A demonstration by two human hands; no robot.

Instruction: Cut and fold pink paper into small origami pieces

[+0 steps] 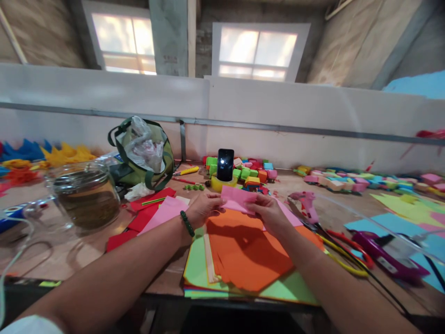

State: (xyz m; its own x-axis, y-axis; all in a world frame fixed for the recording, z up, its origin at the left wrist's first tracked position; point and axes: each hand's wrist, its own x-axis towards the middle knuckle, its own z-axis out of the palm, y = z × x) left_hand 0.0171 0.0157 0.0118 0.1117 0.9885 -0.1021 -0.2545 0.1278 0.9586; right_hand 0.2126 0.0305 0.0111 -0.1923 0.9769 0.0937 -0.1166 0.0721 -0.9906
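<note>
A small strip of pink paper (237, 198) is stretched between my two hands, above a stack of papers. My left hand (204, 208) pinches its left end, with a dark green bead bracelet on that wrist. Its right end is gripped by my right hand (269, 211), thumb and fingers pressed together. Beneath them lie orange sheets (248, 253) on top of light green sheets (198, 264). More pink paper (163, 213) and red paper (142, 215) lie left of my left hand, and another pink sheet shows partly behind my right hand.
A phone (225, 164) stands in a yellow tape roll (218, 183) before several colourful paper blocks (252, 174). Left are a green bag (163, 162) and a glass jar (85, 199). Right lie a pink glue gun (308, 206), yellow-and-red-handled tools (347, 262) and a purple device (387, 260).
</note>
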